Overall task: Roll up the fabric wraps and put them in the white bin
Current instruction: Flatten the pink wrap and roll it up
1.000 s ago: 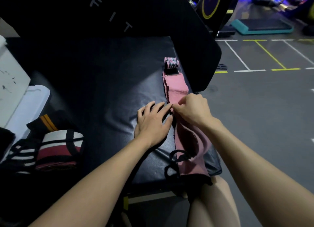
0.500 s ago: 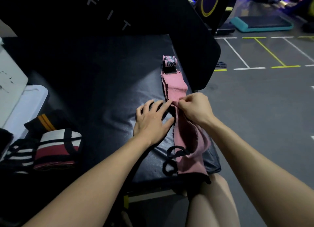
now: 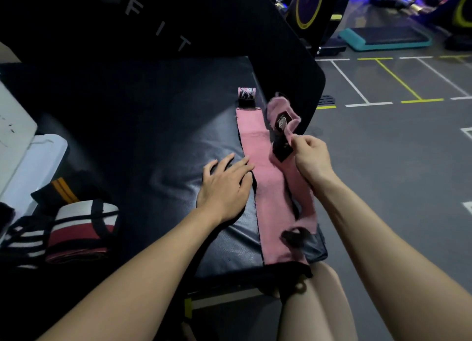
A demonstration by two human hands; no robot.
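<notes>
The step looks like separating two pink wraps before rolling. The right hand (image 3: 310, 157) pinches one wrap (image 3: 293, 180), lifting its far end off the table (image 3: 153, 141). The left hand (image 3: 224, 185), fingers spread flat, rests beside the other wrap (image 3: 258, 146). Next, probably, start rolling from one end, keeping it tight.

Bare black pad (image 3: 143, 141) lies open left of the pink wrap (image 3: 258, 157).

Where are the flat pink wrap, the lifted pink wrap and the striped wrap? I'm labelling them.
flat pink wrap (image 3: 251, 146), head view, upper middle.
lifted pink wrap (image 3: 297, 185), head view, hanging part.
striped wrap (image 3: 79, 228), head view, red band.
</notes>
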